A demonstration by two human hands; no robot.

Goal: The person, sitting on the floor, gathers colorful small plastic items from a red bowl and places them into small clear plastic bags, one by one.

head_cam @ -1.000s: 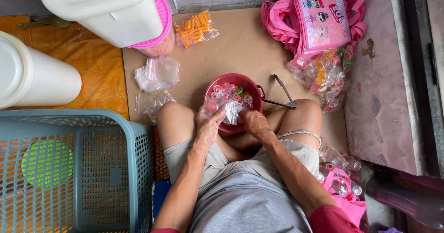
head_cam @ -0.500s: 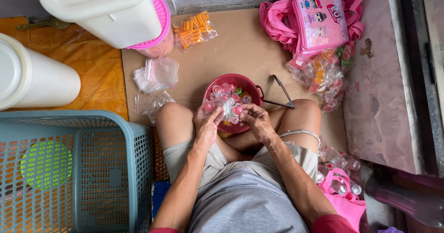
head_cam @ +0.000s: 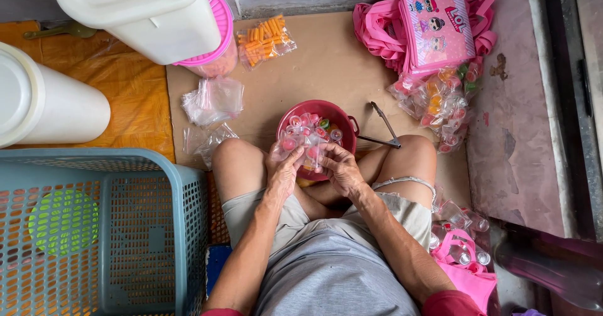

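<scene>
I sit cross-legged on brown cardboard with a red bowl of small jelly cups in front of my legs. Both hands hold a clear plastic bag with several colourful jelly cups in it, just at the bowl's near rim. My left hand grips the bag's left side. My right hand pinches its right side, fingers curled over the plastic.
Metal tongs lie right of the bowl. Empty clear bags sit to the left, a packet of orange snacks further back. Pink bags and filled packets lie at right. A blue basket and white tubs stand left.
The bag has come out of the bowl toward my lap, and both hands have drawn closer together around it.
</scene>
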